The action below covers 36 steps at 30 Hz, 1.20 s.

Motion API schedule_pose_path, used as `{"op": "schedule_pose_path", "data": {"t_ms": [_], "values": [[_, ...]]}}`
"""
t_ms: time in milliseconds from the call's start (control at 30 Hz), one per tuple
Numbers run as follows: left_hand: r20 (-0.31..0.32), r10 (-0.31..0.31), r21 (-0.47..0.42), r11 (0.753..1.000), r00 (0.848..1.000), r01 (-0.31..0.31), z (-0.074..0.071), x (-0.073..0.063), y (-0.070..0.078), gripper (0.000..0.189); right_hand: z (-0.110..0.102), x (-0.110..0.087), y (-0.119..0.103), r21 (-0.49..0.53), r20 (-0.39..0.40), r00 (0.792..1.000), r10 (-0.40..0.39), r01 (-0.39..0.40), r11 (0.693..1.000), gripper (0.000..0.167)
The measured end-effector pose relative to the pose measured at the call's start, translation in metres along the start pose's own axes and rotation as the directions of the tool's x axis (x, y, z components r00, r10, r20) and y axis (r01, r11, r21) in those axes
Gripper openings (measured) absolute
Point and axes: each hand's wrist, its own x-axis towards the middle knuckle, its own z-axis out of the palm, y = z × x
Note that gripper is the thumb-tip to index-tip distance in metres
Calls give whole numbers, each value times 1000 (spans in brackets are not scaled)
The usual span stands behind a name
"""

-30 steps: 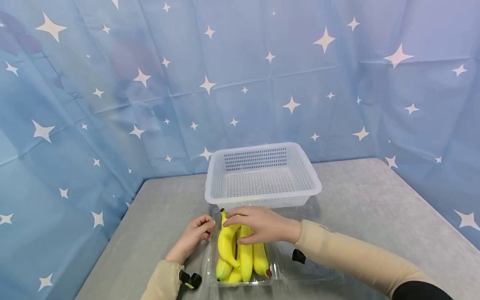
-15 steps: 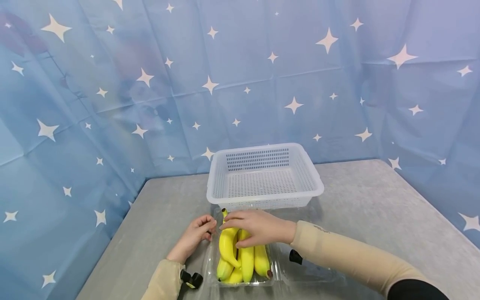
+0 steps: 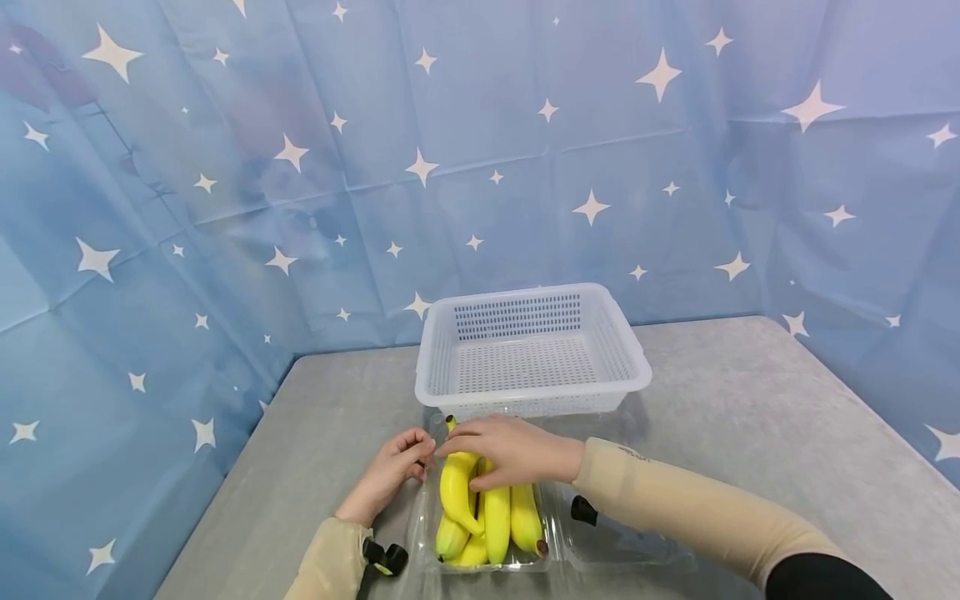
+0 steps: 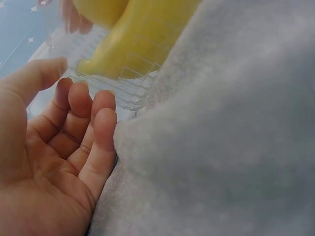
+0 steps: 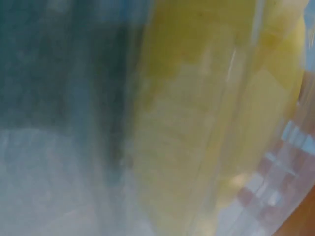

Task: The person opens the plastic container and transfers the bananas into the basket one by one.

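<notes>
Several yellow bananas [image 3: 497, 521] lie in a clear plastic clamshell box [image 3: 551, 533]. One curved banana [image 3: 456, 487] lies on top at the left, its stem toward the basket. My right hand [image 3: 513, 450] rests over the bananas' upper part, fingers reaching across the top banana and thumb along its right side. In the right wrist view, blurred yellow banana [image 5: 182, 123] shows behind clear plastic. My left hand [image 3: 393, 467] is at the box's left edge, fingers loosely bent. In the left wrist view, thumb and fingers [image 4: 101, 128] are slightly apart beside the clear wall.
A white perforated plastic basket [image 3: 528, 400] stands just behind the box on the grey table [image 3: 720, 400]. The box's transparent lid [image 3: 618, 542] lies unfolded to the right, under my right forearm. A blue star-patterned curtain [image 3: 480, 208] hangs behind and at both sides.
My right hand has slid slightly left across the top banana. The bananas and my left hand keep their places, while the head view has shifted a little.
</notes>
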Motion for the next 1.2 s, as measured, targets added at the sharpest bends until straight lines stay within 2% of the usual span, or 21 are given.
{"op": "schedule_pose_path", "data": {"t_ms": [300,1000,1200], "values": [[-24,-12,4,1000,1000,12,1,1,1,19,2,5,-1,-11,14,1000,20,-20,1000,48],[-26,-8,-3,1000,1000,8,2,1,-1,19,5,3,0,-124,-46,996,-73,66,990,42],[-27,-1,2,1000,1000,1,1,1,-1,19,6,2,2,-126,-80,991,-103,92,988,43]]}}
